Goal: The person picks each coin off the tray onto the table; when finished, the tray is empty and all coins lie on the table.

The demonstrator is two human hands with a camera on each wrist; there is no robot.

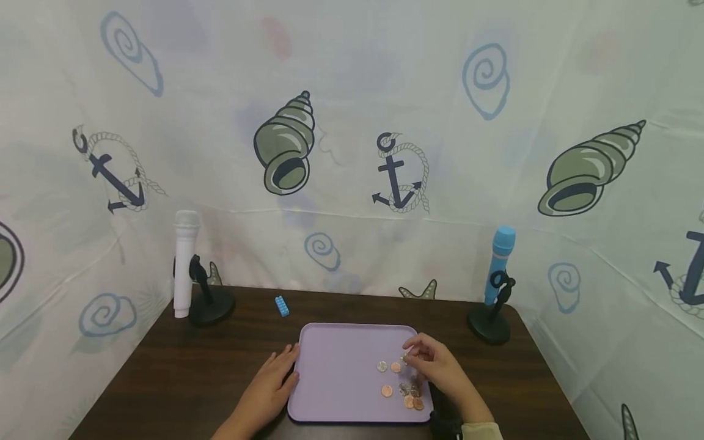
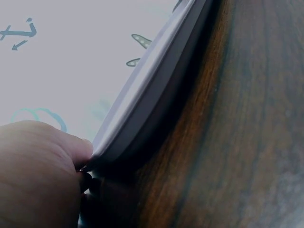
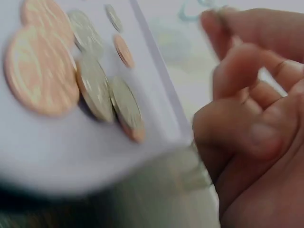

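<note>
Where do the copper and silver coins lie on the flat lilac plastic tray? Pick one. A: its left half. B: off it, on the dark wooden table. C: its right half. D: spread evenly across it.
C: the coins cluster on the right half of the tray, beside the right hand.

Dark brown wood-grain tabletop (image 1: 165,379), rounded far corners. Directly on it: lavender tray (image 1: 335,379) at center near the front edge, with coins inside on its right half. Small blue brick (image 1: 282,305) behind the tray, left of center, apart from it. Black round stand (image 1: 211,305) at far left with a white toy microphone (image 1: 184,263) standing just beside it. Black round stand (image 1: 489,327) at far right holding a blue toy microphone (image 1: 499,263) upright.
</note>
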